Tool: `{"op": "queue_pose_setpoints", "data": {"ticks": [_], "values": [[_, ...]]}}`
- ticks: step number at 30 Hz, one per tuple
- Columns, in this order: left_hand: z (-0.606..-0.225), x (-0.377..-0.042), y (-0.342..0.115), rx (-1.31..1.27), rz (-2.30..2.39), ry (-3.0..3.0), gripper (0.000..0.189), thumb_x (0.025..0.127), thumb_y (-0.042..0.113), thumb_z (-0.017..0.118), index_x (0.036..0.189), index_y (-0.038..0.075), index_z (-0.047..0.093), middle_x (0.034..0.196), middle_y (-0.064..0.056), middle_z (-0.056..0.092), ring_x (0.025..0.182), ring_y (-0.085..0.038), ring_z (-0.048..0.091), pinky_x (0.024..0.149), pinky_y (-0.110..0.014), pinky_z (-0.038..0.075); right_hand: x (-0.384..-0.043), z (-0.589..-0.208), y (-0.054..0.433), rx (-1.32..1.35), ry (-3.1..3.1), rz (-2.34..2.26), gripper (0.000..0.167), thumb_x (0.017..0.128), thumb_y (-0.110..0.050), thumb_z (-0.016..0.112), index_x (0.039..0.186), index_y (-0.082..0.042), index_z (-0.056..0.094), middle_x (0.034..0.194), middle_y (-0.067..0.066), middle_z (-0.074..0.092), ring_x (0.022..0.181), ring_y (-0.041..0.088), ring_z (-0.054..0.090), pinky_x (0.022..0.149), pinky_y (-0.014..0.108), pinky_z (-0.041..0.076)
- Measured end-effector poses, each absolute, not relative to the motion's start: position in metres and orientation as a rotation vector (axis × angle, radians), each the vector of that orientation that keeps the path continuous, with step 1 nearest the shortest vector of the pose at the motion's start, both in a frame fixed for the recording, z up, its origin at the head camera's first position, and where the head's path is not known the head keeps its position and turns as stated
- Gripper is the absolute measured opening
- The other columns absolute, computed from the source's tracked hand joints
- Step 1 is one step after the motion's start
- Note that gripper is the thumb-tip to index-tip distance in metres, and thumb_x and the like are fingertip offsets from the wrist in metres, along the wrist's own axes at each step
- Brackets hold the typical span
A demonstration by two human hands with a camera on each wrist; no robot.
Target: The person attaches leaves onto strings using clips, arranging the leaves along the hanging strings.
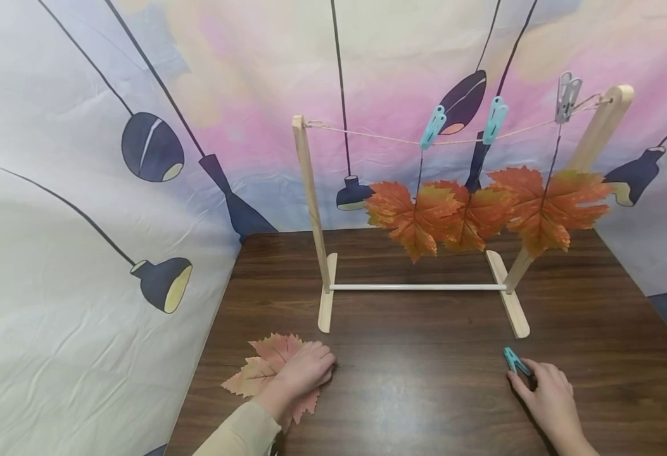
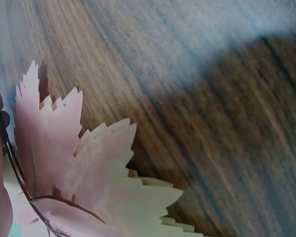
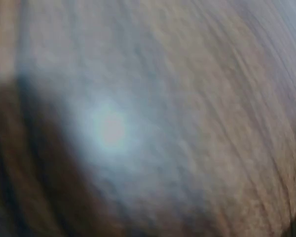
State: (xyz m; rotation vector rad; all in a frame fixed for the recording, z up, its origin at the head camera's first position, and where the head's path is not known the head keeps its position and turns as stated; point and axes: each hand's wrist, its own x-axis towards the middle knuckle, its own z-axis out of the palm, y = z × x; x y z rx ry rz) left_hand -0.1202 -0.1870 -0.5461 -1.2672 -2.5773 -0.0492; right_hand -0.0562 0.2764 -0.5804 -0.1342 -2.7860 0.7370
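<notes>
My left hand (image 1: 304,370) lies over a pale pink and yellow artificial maple leaf (image 1: 261,373) at the table's front left. In the left wrist view the leaf's dark stem (image 2: 15,168) runs up between my fingertips, which pinch it. Doubled edges there hint at another leaf beneath. A teal clothespin (image 1: 514,361) is pinched between the thumb and forefinger of my right hand (image 1: 550,399), low over the table at the right. The right wrist view has only blurred tabletop, with neither hand nor clothespin.
Beyond my hands stands a wooden frame (image 1: 312,209) with a string (image 1: 362,133). Orange maple leaves (image 1: 413,218) hang from it by two teal clothespins (image 1: 432,126) and a grey clothespin (image 1: 567,98). A white rod (image 1: 419,287) joins the feet on the brown table (image 1: 407,367).
</notes>
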Motion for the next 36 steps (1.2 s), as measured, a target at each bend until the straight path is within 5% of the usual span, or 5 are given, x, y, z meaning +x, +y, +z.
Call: {"op": "queue_pose_setpoints", "data": {"ticks": [36], "values": [[-0.556, -0.12, -0.194, -1.215, -0.069, -2.482, 0.005, 0.075, 0.015, 0.063, 0.072, 0.015, 0.059, 0.073, 0.006, 0.052, 0.069, -0.013, 0.05, 0.063, -0.027, 0.042, -0.049, -0.584, 0.252, 0.043, -2.642, 0.705, 0.04, 0.068, -0.019, 0.082, 0.099, -0.001, 0.065, 0.091, 0.016, 0.06, 0.083, 0.036, 0.052, 0.065, 0.045, 0.03]]}}
